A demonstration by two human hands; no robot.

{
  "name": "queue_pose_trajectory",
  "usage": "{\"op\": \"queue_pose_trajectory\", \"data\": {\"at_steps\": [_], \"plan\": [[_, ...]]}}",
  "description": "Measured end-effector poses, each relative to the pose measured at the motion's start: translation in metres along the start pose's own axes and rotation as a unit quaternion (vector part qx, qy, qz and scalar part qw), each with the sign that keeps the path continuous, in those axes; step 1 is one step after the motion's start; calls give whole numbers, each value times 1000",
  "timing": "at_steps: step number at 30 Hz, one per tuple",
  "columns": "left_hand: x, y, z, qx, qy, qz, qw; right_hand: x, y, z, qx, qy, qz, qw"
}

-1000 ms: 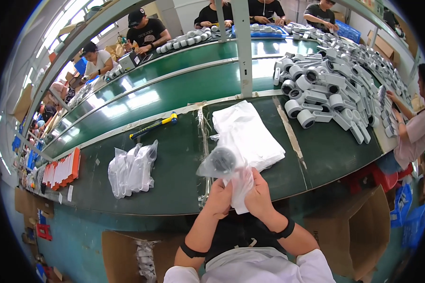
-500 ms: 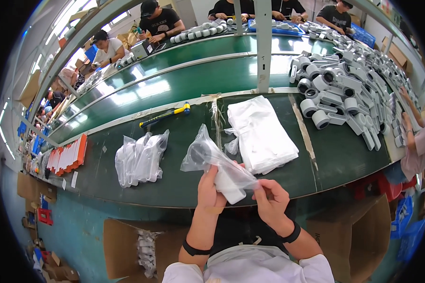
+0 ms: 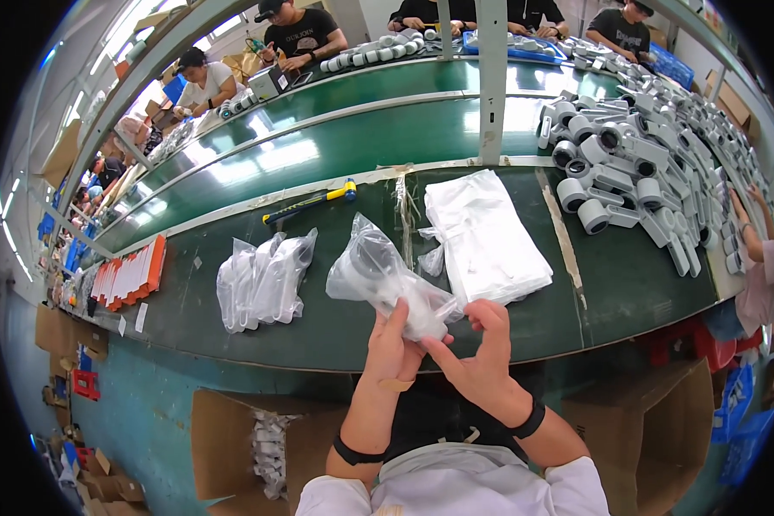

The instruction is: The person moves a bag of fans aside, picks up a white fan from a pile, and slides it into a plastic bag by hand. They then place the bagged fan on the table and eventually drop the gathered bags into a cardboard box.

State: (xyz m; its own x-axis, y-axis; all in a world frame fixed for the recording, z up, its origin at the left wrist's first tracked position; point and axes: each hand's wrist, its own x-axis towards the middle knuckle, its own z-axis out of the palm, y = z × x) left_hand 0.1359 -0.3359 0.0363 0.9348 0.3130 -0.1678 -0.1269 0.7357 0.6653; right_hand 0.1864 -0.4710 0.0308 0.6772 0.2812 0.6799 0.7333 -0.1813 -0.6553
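Between both hands (image 3: 439, 348), bagged grey part (image 3: 387, 275).

Bright, even factory light under strong fisheye bend

Overhead glare streaks the glossy green bench (image 3: 335, 146); shadows are soft, the centre is sharp, and straight edges curve toward a black rim.

— What do we have on our green bench (image 3: 318, 331)?

— Near our front edge, left of middle, a heap of filled clear bags (image 3: 262, 279). Right of middle lies a stack of flat white bags (image 3: 486, 236).

— And farther back?

— A yellow-handled tool (image 3: 311, 203) by the rear edge, and toward the right end a big pile of grey and white cylindrical parts (image 3: 641, 159). Orange and white cards (image 3: 129, 273) sit at the left end.
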Motion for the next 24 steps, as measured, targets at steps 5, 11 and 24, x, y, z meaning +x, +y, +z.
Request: {"op": "queue_pose_trajectory", "data": {"at_steps": [5, 11, 24], "plan": [[0, 0, 3, 12, -11, 14, 1000, 3, -15, 1, 8, -37, 22, 999], [4, -6, 4, -28, 4, 38, 999, -3, -3, 14, 140, 4, 11, 990], [-7, 19, -14, 31, 73, 75, 994, -4, -14, 20, 179, -94, 89, 975]]}}
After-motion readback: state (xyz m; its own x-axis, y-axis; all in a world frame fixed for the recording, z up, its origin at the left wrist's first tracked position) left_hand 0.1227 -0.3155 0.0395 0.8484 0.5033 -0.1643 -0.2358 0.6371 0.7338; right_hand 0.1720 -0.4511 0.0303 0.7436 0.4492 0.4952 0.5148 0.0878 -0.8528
